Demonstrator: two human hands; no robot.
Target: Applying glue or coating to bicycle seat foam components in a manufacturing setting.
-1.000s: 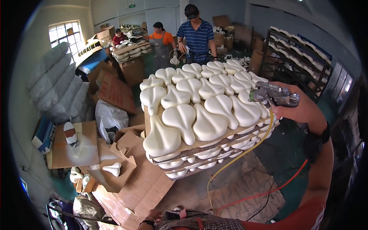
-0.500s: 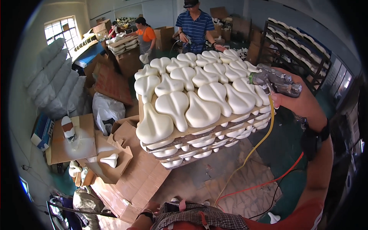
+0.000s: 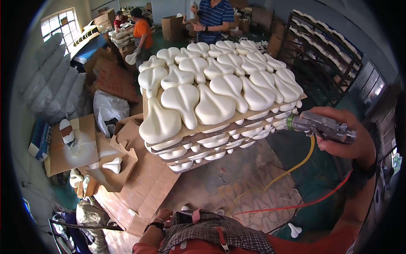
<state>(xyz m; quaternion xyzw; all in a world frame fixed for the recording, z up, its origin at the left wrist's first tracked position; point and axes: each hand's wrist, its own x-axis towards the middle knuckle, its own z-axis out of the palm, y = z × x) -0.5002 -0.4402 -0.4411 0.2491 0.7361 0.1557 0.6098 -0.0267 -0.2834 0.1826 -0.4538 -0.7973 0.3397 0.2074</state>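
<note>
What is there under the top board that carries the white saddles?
Under the top board, more saddles show in layers, their outer edges visible along the near side. Their inner parts, and anything deeper inside, are covered and cannot be seen.

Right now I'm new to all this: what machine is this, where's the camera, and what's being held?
There's no robot: these are a person's bare hands. The camera sits on their head, looking down; its wide lens bends straight edges. The right hand grips a spray gun with a yellow hose. The left hand is low, beside the checked cloth; I can't tell if it holds anything. In front, white seat-shaped pads cover stacked boards. Beyond stands a co-worker in blue stripes.
</note>
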